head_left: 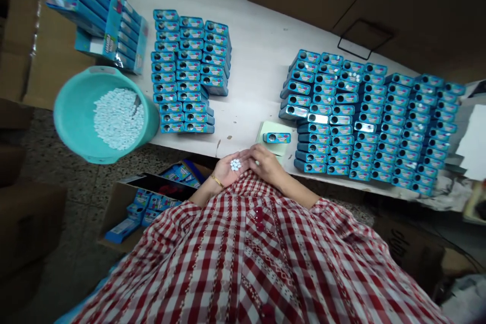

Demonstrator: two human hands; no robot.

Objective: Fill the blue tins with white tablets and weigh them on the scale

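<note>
Palm up at the table's front edge, my left hand [225, 172] cups a small heap of white candies [235, 164]. My right hand [269, 168] is beside it with curled fingers, touching or nearly touching the left fingers. Whether the right fingers pinch anything is too small to make out. Just beyond my hands, one blue candy box [277, 137] rests on a pale square device [274, 149] that looks like a small scale. To the left, a turquoise bucket [70, 124] contains many more white candies, with a metal scoop [135, 105] among them.
Blue boxes with round holes stand in rows on the white table [250, 76], a left block [190, 71] and a larger right block [364, 126]. Display trays [114, 25] sit at the back left. An open carton [114, 212] of blue boxes lies below the table.
</note>
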